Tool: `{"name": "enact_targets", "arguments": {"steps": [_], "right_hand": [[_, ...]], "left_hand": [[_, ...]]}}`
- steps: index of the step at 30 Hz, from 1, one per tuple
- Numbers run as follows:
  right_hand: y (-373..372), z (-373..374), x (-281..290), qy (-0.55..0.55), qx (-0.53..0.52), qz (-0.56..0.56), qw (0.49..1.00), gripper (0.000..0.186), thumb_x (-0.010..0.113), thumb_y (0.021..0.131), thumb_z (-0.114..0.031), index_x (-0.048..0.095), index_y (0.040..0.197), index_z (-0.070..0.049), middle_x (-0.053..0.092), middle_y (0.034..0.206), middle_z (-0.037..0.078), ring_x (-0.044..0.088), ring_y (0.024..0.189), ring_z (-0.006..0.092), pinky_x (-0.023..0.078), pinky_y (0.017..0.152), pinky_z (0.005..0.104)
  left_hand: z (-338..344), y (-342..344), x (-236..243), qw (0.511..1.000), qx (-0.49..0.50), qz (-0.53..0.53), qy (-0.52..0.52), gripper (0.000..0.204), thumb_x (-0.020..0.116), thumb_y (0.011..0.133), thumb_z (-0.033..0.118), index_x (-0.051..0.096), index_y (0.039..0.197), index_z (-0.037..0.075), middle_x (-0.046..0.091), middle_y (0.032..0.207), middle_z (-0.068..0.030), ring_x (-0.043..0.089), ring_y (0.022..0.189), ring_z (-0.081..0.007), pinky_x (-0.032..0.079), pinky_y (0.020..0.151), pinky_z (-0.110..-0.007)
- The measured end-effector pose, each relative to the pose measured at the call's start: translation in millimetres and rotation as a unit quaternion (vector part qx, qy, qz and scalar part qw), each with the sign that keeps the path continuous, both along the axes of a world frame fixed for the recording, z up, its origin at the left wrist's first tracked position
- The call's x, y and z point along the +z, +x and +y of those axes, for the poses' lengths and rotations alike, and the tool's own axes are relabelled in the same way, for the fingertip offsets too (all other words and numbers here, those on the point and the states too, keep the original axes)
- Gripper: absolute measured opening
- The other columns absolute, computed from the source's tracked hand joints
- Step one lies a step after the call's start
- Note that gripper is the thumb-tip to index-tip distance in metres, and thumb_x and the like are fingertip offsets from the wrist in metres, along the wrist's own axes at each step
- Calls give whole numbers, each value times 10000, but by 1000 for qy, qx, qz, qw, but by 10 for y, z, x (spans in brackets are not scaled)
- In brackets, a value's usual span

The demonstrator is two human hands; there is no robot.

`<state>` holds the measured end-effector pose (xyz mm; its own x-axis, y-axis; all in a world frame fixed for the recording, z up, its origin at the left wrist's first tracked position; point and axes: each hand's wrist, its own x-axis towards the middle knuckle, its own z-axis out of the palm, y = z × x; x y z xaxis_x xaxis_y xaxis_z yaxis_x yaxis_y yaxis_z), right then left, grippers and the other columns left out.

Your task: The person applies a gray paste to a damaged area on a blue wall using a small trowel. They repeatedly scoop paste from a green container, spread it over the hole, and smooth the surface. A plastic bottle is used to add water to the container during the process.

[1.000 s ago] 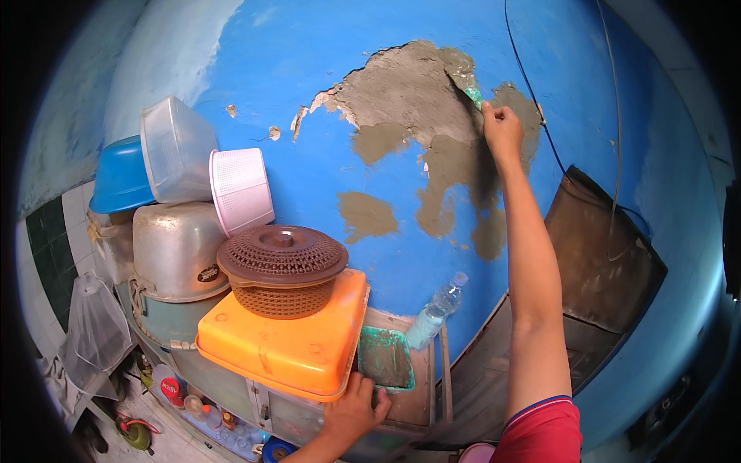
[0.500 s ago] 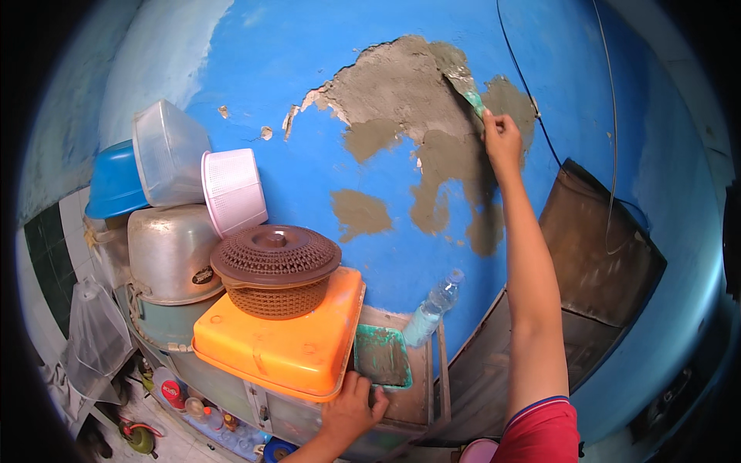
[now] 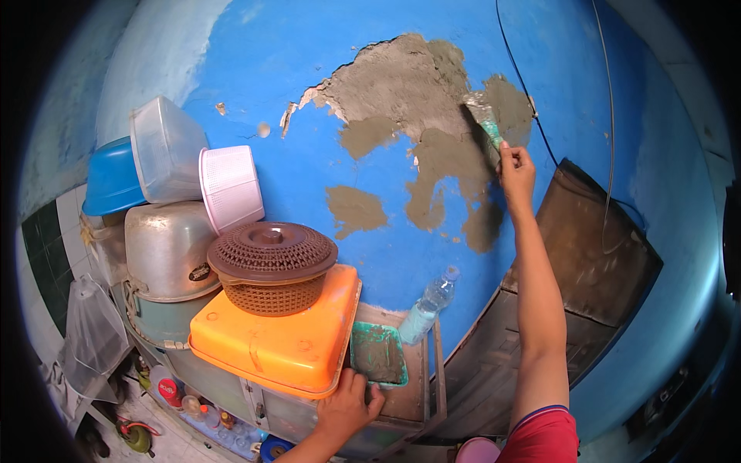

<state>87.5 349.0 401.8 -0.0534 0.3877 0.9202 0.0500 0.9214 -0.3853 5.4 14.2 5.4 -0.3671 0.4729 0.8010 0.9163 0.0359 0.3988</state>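
Observation:
My right hand [image 3: 517, 179] is closed round the handle of a putty knife [image 3: 486, 123] with a green grip. Its broad blade, smeared with wet cement, lies at or close to the blue wall by the right edge of a grey cement patch [image 3: 401, 85]. Low in the middle, my left hand [image 3: 349, 405] rests on the front edge of the cabinet top [image 3: 401, 409], fingers bent and thumb apart, beside an upturned orange basin [image 3: 270, 336]. Just beyond it stands a green tray [image 3: 363, 333] containing grey cement mix.
A plastic bottle [image 3: 429, 306] leans behind the tray. On the orange basin sits a lidded brown basket [image 3: 270, 270]. A metal pot [image 3: 170, 251], a pink strainer [image 3: 231, 189] and clear and blue tubs are stacked at left. Cables [image 3: 532, 100] hang down the wall at right.
My right hand has moved slightly down and right, drawing the putty knife away from the patch's upper right part. My left hand stays at the cabinet edge.

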Motion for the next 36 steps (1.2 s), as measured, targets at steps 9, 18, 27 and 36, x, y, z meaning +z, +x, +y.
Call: {"name": "enact_targets", "arguments": {"steps": [9,18,27,36], "right_hand": [[-222,-287,402,316,-299,-18,900,288,616,1032,-251,681,1310,-212,635,941,129,647,900,307,531,753,435],[-439,-37,270,294,-443,-134,836,533,604,1001,-144,561,1498,-329,532,1066,145,558,1011,356,529,822,476],[-73,117,-88,312,-394,-141,853,546,618,981,-79,577,1493,-261,534,1055,147,547,956,347,513,809,458],[-354,-130,272,320,-390,-98,858,522,631,975,-112,602,1467,-285,539,1046,147,557,1017,347,526,854,459]], "left_hand": [[9,-12,-2,999,2,19,31,234,730,821,250,570,836,79,521,838,-101,614,665,-311,509,552,-436],[11,-4,-10,1000,-3,12,9,234,726,824,249,572,848,74,531,853,-98,625,690,-316,517,564,-431],[22,-19,-32,1000,4,14,21,234,729,818,265,575,844,89,534,856,-92,623,673,-314,512,541,-444],[32,-4,-7,999,0,12,33,230,728,815,260,575,833,89,528,852,-95,612,669,-322,514,567,-449]]}}
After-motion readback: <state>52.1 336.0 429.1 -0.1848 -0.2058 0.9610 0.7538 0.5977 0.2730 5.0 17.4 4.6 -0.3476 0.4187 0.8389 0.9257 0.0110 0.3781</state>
